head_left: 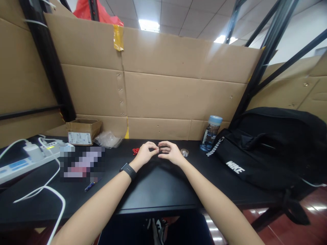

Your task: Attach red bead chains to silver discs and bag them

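Note:
Over the black table (163,187), my two hands meet fingertip to fingertip. My left hand (147,153), with a dark watch on its wrist, is closed in a pinch. Facing it, my right hand (172,153) has its fingers bent inward toward the same spot. Between the fingertips is a small dark thing (159,149), too small and too covered to name. A little heap of small red pieces (135,151) lies just left of my left hand. Beside my right hand sits a clear round item (184,152), perhaps a tape roll or a shallow dish.
On the left are a power strip (15,170) with white cables, an open cardboard box (84,131), a plastic bag (108,139) and a pen (90,185). A water bottle (211,133) and black backpack (276,149) stand right. Cardboard panels (163,92) close the back.

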Available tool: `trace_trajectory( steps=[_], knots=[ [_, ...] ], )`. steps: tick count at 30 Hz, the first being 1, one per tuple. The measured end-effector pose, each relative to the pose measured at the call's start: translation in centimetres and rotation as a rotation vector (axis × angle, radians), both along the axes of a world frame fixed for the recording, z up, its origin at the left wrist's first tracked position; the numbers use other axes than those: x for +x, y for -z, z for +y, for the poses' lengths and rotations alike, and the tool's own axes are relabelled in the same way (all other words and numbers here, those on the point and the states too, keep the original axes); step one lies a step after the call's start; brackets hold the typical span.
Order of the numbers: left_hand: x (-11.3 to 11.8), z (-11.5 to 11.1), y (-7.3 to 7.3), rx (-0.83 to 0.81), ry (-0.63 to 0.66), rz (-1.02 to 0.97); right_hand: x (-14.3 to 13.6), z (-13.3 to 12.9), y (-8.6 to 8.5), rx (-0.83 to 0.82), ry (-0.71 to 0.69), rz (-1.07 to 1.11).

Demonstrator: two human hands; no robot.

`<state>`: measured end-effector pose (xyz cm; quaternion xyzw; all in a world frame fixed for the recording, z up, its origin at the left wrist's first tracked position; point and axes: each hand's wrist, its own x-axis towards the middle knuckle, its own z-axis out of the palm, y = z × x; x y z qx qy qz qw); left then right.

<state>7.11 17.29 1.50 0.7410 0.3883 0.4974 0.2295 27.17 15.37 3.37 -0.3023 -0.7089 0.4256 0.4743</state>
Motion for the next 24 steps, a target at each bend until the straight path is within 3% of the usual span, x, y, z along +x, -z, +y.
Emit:
trace_trajectory(
  steps=[7,17,24],
  knots=[
    [0.06,-0.27,-0.23,-0.037,0.019,-0.005,-0.31,-0.15,0.04,0.032,0.03,-0.004],
    [-0.01,-0.65,-0.69,-0.056,0.087,0.061,-0.31,-0.25,-0.04,0.217,0.113,-0.153],
    [-0.18,-0.44,-0.34,0.024,-0.008,0.082,-0.22,-0.3,0.27,0.066,0.07,-0.045]
  ],
)
